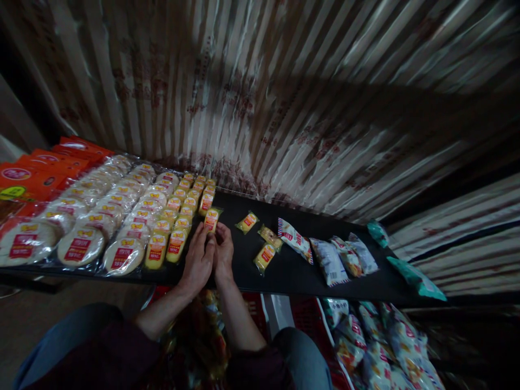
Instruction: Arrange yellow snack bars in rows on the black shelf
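Note:
Both my hands meet over the black shelf, around one small yellow wrapped snack cake (212, 219) with a red and white label. My left hand (199, 257) has its fingers closed at the cake's near left side. Against the cake's right side, the fingers of my right hand (223, 252) are closed too. Just left of my hands stand rows of the same yellow wrapped cakes (177, 244), leaning on one another. Three loose yellow cakes (265, 257) lie to the right of my hands.
Rows of round white wrapped crackers (124, 253) and orange packets (32, 173) fill the shelf's left. White snack bags (331, 261) and green bags (418, 279) lie on the black shelf (252, 279) at right. Below are more bags (377, 357). A pleated curtain (260, 108) hangs behind.

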`<state>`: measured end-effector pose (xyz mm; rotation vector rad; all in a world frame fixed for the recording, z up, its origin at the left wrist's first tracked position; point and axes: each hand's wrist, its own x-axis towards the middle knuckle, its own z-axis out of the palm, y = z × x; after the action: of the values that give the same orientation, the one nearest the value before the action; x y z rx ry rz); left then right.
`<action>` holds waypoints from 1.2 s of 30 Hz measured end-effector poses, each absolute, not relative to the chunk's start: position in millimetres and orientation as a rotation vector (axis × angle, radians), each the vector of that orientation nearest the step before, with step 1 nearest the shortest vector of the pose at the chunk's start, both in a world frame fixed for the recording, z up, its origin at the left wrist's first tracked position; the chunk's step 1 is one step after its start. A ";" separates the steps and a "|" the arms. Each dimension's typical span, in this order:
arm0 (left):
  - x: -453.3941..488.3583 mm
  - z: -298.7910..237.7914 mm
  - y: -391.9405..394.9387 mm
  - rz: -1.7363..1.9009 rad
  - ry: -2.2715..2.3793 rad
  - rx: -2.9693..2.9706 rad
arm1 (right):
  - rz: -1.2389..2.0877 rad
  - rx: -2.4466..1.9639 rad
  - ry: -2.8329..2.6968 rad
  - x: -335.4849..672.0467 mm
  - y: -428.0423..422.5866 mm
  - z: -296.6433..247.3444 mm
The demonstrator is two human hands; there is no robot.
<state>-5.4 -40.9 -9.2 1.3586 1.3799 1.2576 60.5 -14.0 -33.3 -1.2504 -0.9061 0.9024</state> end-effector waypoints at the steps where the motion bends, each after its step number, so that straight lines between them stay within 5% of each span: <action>1: -5.6 -8.9 -40.8 1.257 1.377 1.355 | 0.903 -1.249 -0.911 60.5 -12.9 -34.0; 36: -2.4 -14.3 -27.7 1.253 1.404 1.377 | 0.863 -1.349 -1.011 59.8 -1.4 -31.2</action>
<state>-2.4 -27.7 -14.3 1.3774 1.4039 1.2532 59.8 -1.4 -31.2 -1.3487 -1.0114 0.8632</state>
